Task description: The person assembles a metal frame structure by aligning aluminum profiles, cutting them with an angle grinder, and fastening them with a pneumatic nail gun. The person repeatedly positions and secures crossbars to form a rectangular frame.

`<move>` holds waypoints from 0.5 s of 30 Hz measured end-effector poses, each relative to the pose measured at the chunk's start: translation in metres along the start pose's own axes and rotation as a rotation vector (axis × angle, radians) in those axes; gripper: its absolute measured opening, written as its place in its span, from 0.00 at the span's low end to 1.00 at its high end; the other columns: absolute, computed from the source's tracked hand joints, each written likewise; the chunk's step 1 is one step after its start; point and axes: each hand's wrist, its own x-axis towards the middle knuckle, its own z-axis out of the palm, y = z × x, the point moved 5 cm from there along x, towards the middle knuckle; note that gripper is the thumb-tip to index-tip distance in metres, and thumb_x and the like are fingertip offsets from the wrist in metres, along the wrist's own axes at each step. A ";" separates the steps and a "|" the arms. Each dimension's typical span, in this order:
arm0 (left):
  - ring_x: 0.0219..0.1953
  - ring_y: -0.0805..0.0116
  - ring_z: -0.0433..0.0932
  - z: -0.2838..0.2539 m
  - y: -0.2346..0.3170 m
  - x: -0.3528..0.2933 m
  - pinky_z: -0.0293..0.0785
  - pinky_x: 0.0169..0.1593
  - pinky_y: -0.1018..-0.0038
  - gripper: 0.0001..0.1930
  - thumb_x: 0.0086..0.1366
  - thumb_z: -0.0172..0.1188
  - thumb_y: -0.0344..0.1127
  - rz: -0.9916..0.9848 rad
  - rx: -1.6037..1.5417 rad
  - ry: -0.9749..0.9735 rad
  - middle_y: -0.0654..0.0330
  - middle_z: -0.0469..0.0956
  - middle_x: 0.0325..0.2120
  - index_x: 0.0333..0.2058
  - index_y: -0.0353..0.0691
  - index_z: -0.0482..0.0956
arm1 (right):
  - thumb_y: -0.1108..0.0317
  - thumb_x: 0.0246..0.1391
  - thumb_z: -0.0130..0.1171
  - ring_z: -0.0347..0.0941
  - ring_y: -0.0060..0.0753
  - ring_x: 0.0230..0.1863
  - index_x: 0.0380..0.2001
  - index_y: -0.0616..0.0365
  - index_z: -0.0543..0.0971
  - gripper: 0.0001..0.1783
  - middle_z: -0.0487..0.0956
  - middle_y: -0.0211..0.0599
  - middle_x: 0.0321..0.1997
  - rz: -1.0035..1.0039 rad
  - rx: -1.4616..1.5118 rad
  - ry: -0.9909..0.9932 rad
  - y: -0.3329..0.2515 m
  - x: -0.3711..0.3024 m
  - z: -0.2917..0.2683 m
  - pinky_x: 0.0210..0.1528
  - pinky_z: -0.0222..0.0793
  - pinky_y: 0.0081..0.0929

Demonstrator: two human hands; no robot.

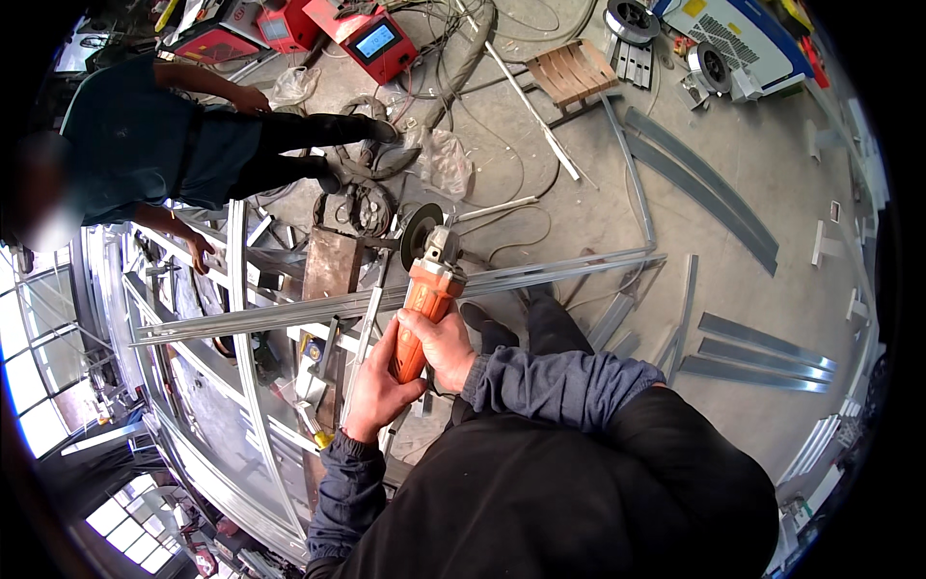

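An orange angle grinder (431, 292) is in front of me, its dark cutting disc (416, 237) pointing away. My left hand (376, 394) is closed around the left side of its body, near the rear end. From the right side my right hand (441, 347) grips the body, its thumb lying across the top. Long thin metal profiles (540, 274) stretch from left to right, passing under the grinder in this view. Whether the disc is touching any metal, or spinning, I cannot tell.
A co-worker in dark clothes (145, 135) stands at the left beside a white metal frame (238, 289). Cables and hoses (362, 207) litter the floor ahead. Red machines (376, 48) stand at the far side. Metal strips (709, 198) lie on the right; a slatted stool (571, 72) stands farther off.
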 end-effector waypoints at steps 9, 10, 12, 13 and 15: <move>0.63 0.51 0.83 0.004 -0.004 0.005 0.77 0.66 0.63 0.57 0.49 0.73 0.33 -0.031 -0.095 -0.003 0.41 0.81 0.61 0.80 0.36 0.59 | 0.62 0.62 0.77 0.78 0.28 0.54 0.63 0.54 0.71 0.33 0.80 0.33 0.55 -0.054 -0.017 -0.005 -0.002 0.004 -0.001 0.59 0.77 0.36; 0.63 0.52 0.83 0.004 -0.006 0.005 0.77 0.66 0.63 0.57 0.49 0.73 0.33 -0.038 -0.110 -0.009 0.41 0.81 0.62 0.79 0.35 0.59 | 0.62 0.62 0.77 0.78 0.28 0.55 0.63 0.54 0.71 0.33 0.80 0.34 0.56 -0.075 -0.014 -0.006 -0.003 0.003 -0.001 0.60 0.77 0.36; 0.63 0.55 0.82 0.005 -0.006 0.005 0.77 0.66 0.65 0.57 0.49 0.73 0.32 -0.020 -0.119 -0.011 0.42 0.81 0.62 0.79 0.32 0.59 | 0.62 0.62 0.77 0.77 0.28 0.56 0.64 0.54 0.70 0.34 0.80 0.33 0.56 -0.053 -0.006 0.003 0.001 0.004 -0.003 0.60 0.76 0.36; 0.63 0.57 0.82 0.005 -0.006 0.006 0.76 0.66 0.65 0.57 0.49 0.74 0.31 -0.011 -0.124 -0.013 0.43 0.81 0.62 0.79 0.31 0.58 | 0.62 0.62 0.77 0.77 0.28 0.57 0.65 0.54 0.70 0.34 0.79 0.33 0.57 -0.042 -0.001 0.007 0.003 0.004 -0.004 0.61 0.76 0.36; 0.62 0.60 0.82 0.007 -0.010 0.007 0.77 0.65 0.67 0.57 0.49 0.73 0.31 0.001 -0.154 -0.010 0.45 0.82 0.61 0.79 0.30 0.58 | 0.62 0.61 0.78 0.77 0.27 0.55 0.63 0.54 0.70 0.33 0.79 0.32 0.55 -0.074 -0.035 0.019 -0.004 0.002 -0.002 0.60 0.76 0.35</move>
